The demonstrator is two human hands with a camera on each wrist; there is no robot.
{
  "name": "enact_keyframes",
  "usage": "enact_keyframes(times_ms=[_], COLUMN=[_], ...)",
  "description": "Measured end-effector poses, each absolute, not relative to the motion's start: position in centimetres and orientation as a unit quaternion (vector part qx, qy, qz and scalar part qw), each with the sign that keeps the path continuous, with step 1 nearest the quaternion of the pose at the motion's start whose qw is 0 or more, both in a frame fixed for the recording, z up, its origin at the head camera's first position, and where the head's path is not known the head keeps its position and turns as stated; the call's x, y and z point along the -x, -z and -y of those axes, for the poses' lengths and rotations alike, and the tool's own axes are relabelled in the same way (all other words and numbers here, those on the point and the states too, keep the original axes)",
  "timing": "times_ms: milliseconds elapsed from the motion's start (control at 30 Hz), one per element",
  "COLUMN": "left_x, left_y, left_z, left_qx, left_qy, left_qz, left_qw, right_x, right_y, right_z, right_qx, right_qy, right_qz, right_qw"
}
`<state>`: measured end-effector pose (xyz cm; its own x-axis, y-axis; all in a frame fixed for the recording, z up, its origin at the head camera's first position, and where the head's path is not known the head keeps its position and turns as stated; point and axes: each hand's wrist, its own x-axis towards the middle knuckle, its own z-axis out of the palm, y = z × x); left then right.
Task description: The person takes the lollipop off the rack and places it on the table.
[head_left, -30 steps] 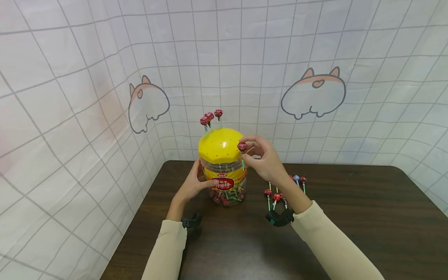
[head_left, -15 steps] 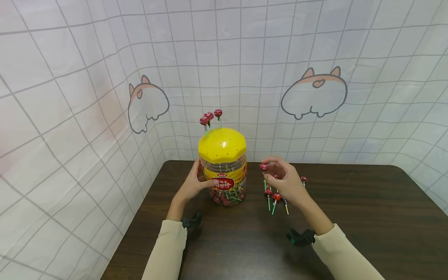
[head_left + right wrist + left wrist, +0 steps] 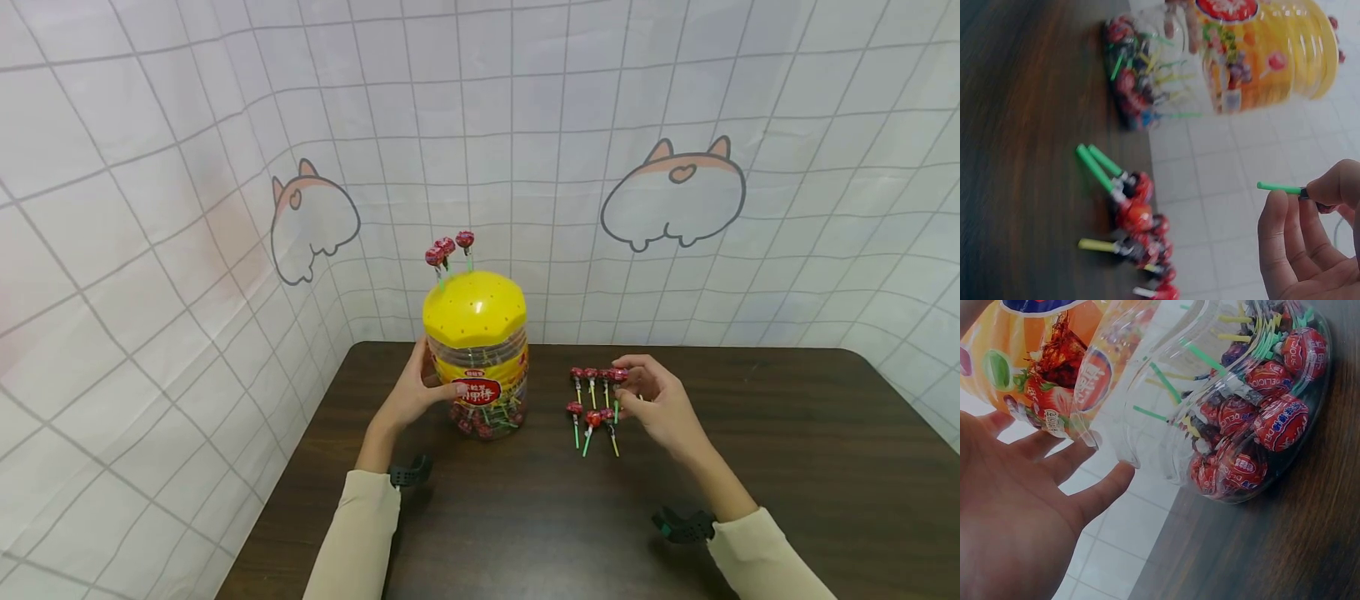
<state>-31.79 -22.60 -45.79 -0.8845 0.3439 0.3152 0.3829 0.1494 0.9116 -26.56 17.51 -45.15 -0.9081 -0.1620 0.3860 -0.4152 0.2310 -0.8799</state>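
A clear plastic lollipop jar [image 3: 487, 354] with a yellow label stands upright on the table. Its domed yellow lid [image 3: 475, 312] has small holes, and three red-wrapped lollipops [image 3: 465, 240] stand stick-down in its back left. My left hand [image 3: 405, 400] holds the jar's left side, thumb across the front label and fingers along the side. To the right, my right hand [image 3: 663, 408] pinches a red-wrapped lollipop [image 3: 1280, 187] by its green stick, thumb against fingers. In the head view it overlaps the right end of a row of lollipops [image 3: 592, 374]. More lollipops [image 3: 1282, 422] fill the jar's bottom.
A front row of lollipops [image 3: 593, 419] with green and yellow sticks lies on the dark wooden table [image 3: 495, 517]. Behind the table hangs a white grid-patterned cloth [image 3: 555, 167] with cartoon drawings.
My right hand has moved from beside the lid, right and down to the lollipops on the table, with the lollipop still pinched. My left hand stays on the jar.
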Motion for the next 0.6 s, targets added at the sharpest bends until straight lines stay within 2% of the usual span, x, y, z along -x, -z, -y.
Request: enact_keyframes(times_ms=[367,600], left_x=[31.7,31.8], left_y=[45.7,45.9], left_z=[22.8,22.7], left_qx=[0.248,0.253], left_qy=[0.61,0.609], left_qz=[0.753,0.752], left_qw=[0.017,0.012], right_x=[27.8,28.1], right_y=[46.6,47.8], right_z=[-19.2,-19.7], right_qx=[-0.173,-0.15], right_qy=[-0.589,-0.583], right_qz=[0.784,0.797], right_qw=[0.092,0.05])
